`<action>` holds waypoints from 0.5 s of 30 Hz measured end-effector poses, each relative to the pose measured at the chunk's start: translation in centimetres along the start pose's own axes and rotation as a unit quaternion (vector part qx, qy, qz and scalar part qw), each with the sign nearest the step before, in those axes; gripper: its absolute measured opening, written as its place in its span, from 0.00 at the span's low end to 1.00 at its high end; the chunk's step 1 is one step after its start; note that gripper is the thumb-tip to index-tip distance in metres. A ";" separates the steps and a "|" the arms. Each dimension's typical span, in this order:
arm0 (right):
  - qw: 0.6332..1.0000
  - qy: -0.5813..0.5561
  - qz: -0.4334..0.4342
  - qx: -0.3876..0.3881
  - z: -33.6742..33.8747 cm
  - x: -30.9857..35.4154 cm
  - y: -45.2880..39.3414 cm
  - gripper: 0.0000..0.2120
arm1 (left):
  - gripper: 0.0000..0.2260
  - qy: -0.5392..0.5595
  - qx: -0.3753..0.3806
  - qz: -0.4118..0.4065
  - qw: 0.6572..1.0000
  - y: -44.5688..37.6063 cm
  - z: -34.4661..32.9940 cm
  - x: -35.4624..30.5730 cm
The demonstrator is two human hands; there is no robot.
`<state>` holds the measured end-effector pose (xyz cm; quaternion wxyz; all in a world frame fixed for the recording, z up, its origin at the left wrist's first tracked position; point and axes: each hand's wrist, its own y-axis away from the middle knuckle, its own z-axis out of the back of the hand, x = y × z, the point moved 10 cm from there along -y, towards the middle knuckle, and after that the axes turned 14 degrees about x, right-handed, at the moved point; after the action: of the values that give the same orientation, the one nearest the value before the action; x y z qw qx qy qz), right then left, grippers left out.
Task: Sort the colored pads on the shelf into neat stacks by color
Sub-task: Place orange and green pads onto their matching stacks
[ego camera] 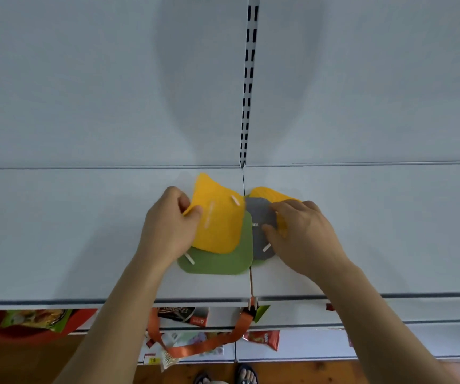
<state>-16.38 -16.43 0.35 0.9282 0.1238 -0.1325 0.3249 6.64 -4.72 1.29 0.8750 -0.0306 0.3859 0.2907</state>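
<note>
The left hand (pixel 171 225) pinches the left edge of a yellow pad (pixel 217 217), thumb on top and fingers curled behind, so that this edge lifts off the pile while its lower right part lies on a green pad (pixel 217 261). The right hand (pixel 303 231) rests on a grey pad (pixel 260 217), fingers bent and spread over it with the thumb pressing near its middle; whether it truly grips the pad cannot be told. White letters "RE" show on the grey pad beside the thumb, and the rest of the word is covered.

All the pads look like thin, soft felt squares with rounded corners. Short white tags stick out of the yellow, green and grey ones. A second yellow pad (pixel 267 194) lies behind the grey one, mostly hidden under it and the right hand. A sliver of another green piece peeks out below the grey pad.

The pile sits on a plain white metal shelf (pixel 57 231), straddling the seam between two shelf boards. A slotted upright (pixel 248 92) runs up the back panel. Below the shelf edge, an orange strap (pixel 201 347) and snack packets (pixel 262 339) with unreadable print are partly cut off.
</note>
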 end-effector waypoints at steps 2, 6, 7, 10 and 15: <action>1.000 -0.001 0.000 0.021 -0.2 0.6 -0.1 0.21 | 0.07 0.032 -0.021 0.019 0.999 -0.2 1.8 2.1; 0.999 0.020 -0.002 0.033 -0.2 1.9 -0.3 0.29 | 0.09 0.061 -0.008 0.046 0.997 -0.3 2.5 4.9; 0.999 0.025 -0.003 0.042 -0.4 2.4 -0.3 0.30 | 0.12 0.078 -0.001 0.044 0.996 -0.3 2.3 5.1; 0.996 0.037 0.001 0.080 -1.3 4.4 -0.7 0.34 | 0.14 0.091 0.014 0.016 0.996 -0.2 1.9 4.7; 0.990 -0.042 -0.031 0.134 -1.7 5.1 -2.1 0.35 | 0.08 0.085 0.019 -0.002 0.996 0.0 2.1 4.4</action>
<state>-10.89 -14.59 0.08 0.9066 0.2647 -0.1228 0.3050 10.32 -1.99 -0.27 0.8398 -0.0391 0.4646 0.2783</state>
